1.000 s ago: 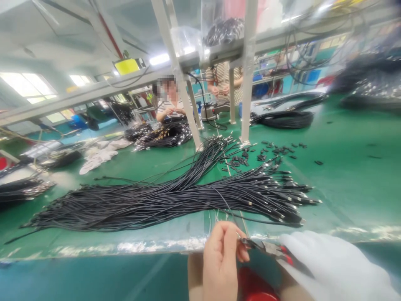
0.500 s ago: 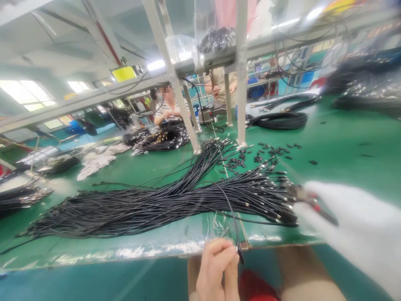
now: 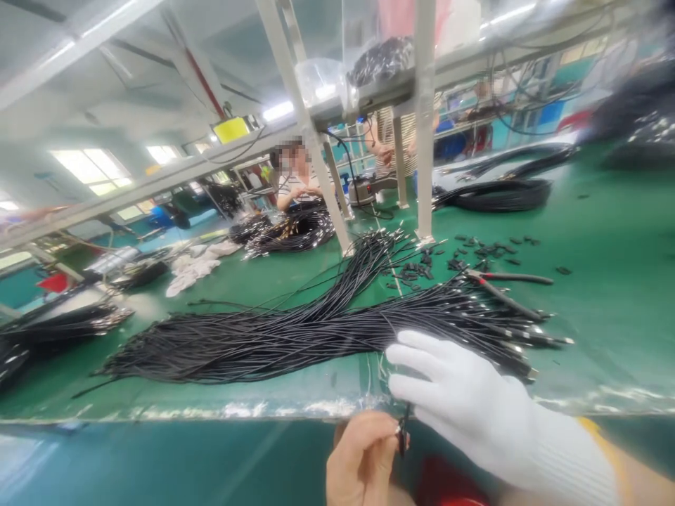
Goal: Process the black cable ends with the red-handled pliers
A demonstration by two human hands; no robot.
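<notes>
Your left hand (image 3: 363, 457), bare, sits low at the near desk edge, thumb and fingers pinched on the dark end of one thin black cable (image 3: 403, 432); that end hangs just below the edge. Your right hand (image 3: 464, 400), in a white glove, is spread flat with nothing in it, fingers stretched leftward over the desk edge, just above the pinched cable end; touching it or not, can't tell.

Just beyond the gloved fingers lies the big cable bundle (image 3: 295, 337), long black leads fanned across the green desk (image 3: 606, 295), metal-tipped ends pointing right. The pliers (image 3: 500, 281), red at the joint with dark handles, lie down on the desk at the right end of the bundle, apart from both hands. Behind them is a scatter of small black parts (image 3: 422, 270).

Progress, as a judgement: one lead is in hand at the edge, the tool is set aside, and nearly the whole bundle looks unsorted; no separate finished pile is clearly visible.

Further out: white frame posts (image 3: 425, 140), another coil of cable (image 3: 500, 195), white cloths (image 3: 193, 270), and two other people at work across the desk.
</notes>
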